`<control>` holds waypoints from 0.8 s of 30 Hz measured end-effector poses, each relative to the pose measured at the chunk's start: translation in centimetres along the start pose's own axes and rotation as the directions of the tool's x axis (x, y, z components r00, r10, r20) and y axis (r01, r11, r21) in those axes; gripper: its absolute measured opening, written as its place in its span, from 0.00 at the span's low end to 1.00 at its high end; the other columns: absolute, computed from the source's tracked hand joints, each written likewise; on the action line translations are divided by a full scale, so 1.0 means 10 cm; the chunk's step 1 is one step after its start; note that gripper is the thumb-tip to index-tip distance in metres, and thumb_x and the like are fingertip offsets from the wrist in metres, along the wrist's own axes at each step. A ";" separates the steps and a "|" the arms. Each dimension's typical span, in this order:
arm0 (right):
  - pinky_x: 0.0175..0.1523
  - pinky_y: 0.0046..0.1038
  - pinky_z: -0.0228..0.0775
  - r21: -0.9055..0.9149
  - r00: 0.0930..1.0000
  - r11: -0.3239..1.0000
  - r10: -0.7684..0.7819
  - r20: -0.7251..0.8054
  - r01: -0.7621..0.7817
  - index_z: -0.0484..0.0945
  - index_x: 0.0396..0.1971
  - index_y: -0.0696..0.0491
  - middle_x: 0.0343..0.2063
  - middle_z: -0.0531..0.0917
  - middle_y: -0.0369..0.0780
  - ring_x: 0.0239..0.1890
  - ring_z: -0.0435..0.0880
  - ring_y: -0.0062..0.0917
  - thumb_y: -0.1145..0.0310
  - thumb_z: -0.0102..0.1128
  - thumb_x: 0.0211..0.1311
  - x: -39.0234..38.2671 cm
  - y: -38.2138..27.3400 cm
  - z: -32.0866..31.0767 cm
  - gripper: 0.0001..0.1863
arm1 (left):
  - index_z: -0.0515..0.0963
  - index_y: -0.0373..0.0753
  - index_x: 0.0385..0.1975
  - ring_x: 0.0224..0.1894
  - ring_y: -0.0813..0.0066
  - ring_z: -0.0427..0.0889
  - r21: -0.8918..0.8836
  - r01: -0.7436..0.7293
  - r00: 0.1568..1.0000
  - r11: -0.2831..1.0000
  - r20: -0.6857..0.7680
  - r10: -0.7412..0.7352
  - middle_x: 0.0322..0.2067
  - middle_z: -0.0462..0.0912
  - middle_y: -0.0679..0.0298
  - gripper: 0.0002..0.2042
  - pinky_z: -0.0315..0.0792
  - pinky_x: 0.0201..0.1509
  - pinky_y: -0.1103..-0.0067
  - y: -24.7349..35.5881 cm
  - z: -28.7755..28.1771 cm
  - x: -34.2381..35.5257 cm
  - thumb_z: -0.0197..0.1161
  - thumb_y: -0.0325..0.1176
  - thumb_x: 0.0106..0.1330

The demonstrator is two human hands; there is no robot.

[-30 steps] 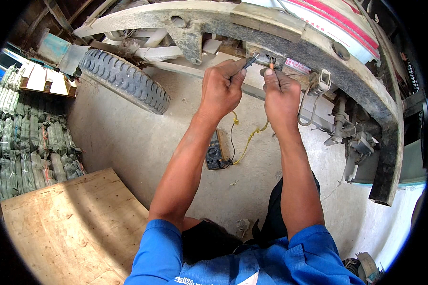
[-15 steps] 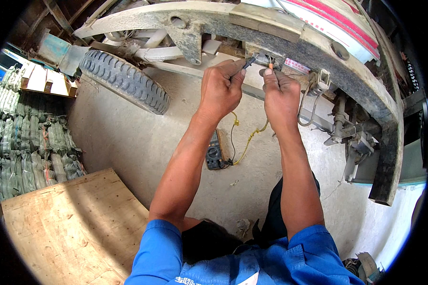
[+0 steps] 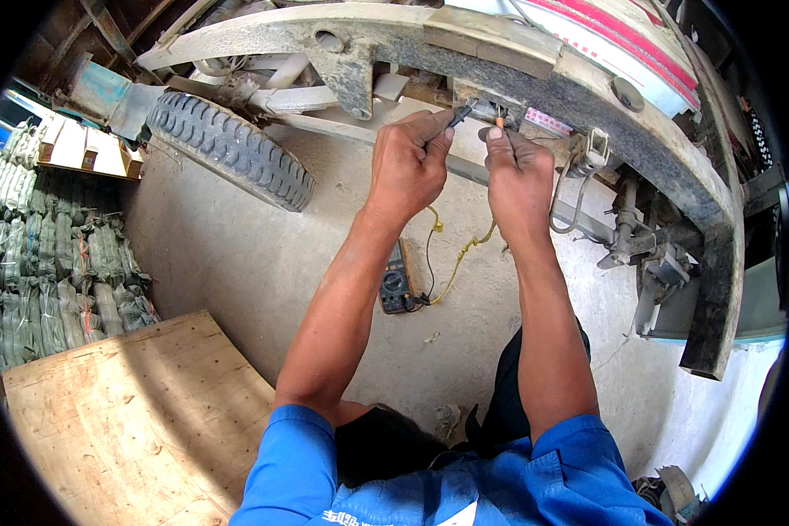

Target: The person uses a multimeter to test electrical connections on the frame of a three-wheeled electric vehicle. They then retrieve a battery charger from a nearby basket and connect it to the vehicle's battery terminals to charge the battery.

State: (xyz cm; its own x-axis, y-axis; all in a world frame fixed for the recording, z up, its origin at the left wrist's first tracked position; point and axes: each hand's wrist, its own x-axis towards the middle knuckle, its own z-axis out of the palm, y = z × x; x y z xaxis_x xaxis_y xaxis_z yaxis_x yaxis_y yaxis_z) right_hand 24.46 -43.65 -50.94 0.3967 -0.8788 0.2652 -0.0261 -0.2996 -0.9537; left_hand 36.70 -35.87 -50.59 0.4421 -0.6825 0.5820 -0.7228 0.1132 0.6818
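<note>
Pinched in my left hand is a black test probe, its thin tip pointing up and to the right. My right hand is closed around an orange test probe with its tip upward. Both tips are close to wiring and small parts beneath the vehicle's frame rail; whether they touch metal there is too small to tell. On the floor below my hands lies a dark multimeter. Test leads with yellow wrapping run from it up toward my hands.
The metal frame beam curves overhead and down at the right. A tyre lies tilted at the left. Bundles in greenish plastic are stacked beyond a plywood board. An axle assembly with brackets sits to the right.
</note>
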 end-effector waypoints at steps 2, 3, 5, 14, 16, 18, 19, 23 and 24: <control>0.25 0.32 0.56 -0.003 1.000 1.000 0.000 0.000 0.000 0.70 0.17 0.63 0.11 0.66 0.37 0.17 0.60 0.21 0.70 0.54 0.67 0.00 0.01 0.00 0.18 | 0.81 0.32 0.35 0.23 0.53 0.73 -0.013 -0.008 1.000 1.000 -0.021 0.008 0.20 0.74 0.51 0.07 0.65 0.27 0.68 0.01 0.01 0.00 0.61 0.22 0.58; 0.25 0.32 0.57 -0.006 1.000 1.000 0.000 -0.001 0.000 0.70 0.17 0.63 0.11 0.66 0.38 0.17 0.60 0.21 0.70 0.54 0.67 0.01 0.01 0.00 0.18 | 0.81 0.32 0.35 0.23 0.53 0.73 -0.025 -0.011 0.999 1.000 -0.031 0.010 0.20 0.74 0.51 0.07 0.65 0.27 0.68 0.00 0.02 0.00 0.61 0.22 0.58; 0.25 0.32 0.57 0.004 1.000 1.000 -0.013 -0.003 0.013 0.71 0.18 0.64 0.11 0.66 0.38 0.18 0.61 0.21 0.70 0.54 0.67 0.00 0.02 0.00 0.17 | 0.80 0.32 0.35 0.23 0.53 0.74 -0.036 -0.015 0.999 0.999 -0.042 0.014 0.21 0.75 0.51 0.06 0.66 0.27 0.69 -0.02 0.03 0.00 0.61 0.22 0.58; 0.26 0.31 0.58 -0.014 1.000 1.000 -0.017 0.001 0.017 0.73 0.20 0.65 0.12 0.67 0.39 0.18 0.61 0.21 0.70 0.54 0.67 -0.01 -0.01 0.00 0.16 | 0.81 0.31 0.36 0.25 0.52 0.75 -0.028 -0.006 0.999 1.000 -0.043 0.005 0.22 0.76 0.50 0.07 0.67 0.28 0.69 -0.03 0.04 -0.01 0.61 0.22 0.58; 0.26 0.31 0.58 -0.016 1.000 1.000 -0.016 0.001 0.016 0.73 0.20 0.65 0.12 0.67 0.40 0.18 0.61 0.22 0.70 0.54 0.67 -0.01 -0.02 0.00 0.16 | 0.81 0.31 0.37 0.25 0.52 0.76 -0.024 -0.001 0.999 1.000 -0.036 0.000 0.23 0.76 0.50 0.08 0.67 0.29 0.69 -0.03 0.03 -0.01 0.61 0.22 0.58; 0.26 0.32 0.58 -0.006 1.000 1.000 -0.003 0.005 0.003 0.73 0.20 0.65 0.12 0.68 0.40 0.18 0.61 0.22 0.70 0.54 0.67 0.00 -0.01 0.00 0.16 | 0.81 0.31 0.36 0.25 0.52 0.75 -0.028 0.006 0.999 1.000 -0.036 -0.007 0.22 0.76 0.50 0.07 0.67 0.28 0.69 -0.01 0.03 -0.01 0.61 0.22 0.58; 0.26 0.32 0.58 -0.010 1.000 1.000 -0.003 0.002 0.003 0.73 0.20 0.65 0.12 0.68 0.40 0.18 0.61 0.22 0.71 0.54 0.67 -0.01 -0.02 0.00 0.16 | 0.81 0.31 0.36 0.24 0.52 0.75 -0.030 0.009 0.999 1.000 -0.037 -0.010 0.22 0.76 0.51 0.07 0.67 0.28 0.69 -0.01 0.03 -0.01 0.61 0.22 0.59; 0.27 0.32 0.59 -0.023 1.000 1.000 -0.019 -0.005 0.019 0.73 0.20 0.65 0.12 0.69 0.40 0.18 0.62 0.22 0.71 0.54 0.67 -0.01 -0.04 0.00 0.16 | 0.80 0.31 0.33 0.24 0.53 0.74 -0.009 -0.005 1.000 1.000 -0.017 0.005 0.21 0.75 0.51 0.05 0.66 0.28 0.69 -0.02 0.02 0.00 0.61 0.22 0.58; 0.27 0.32 0.59 -0.023 1.000 0.999 -0.025 -0.003 0.025 0.73 0.21 0.65 0.12 0.69 0.40 0.18 0.63 0.22 0.71 0.54 0.67 -0.01 -0.03 0.00 0.16 | 0.80 0.31 0.33 0.24 0.53 0.74 -0.009 -0.004 1.000 1.000 -0.023 0.004 0.21 0.75 0.51 0.05 0.66 0.28 0.69 -0.02 0.02 0.00 0.61 0.22 0.58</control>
State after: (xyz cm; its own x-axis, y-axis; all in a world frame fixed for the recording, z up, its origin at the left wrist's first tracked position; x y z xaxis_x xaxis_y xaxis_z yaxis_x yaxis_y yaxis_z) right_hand 24.45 -43.46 -50.73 0.3940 -0.8724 0.2891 -0.0376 -0.3296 -0.9434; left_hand 36.68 -36.03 -50.81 0.4510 -0.6655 0.5947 -0.7197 0.1230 0.6834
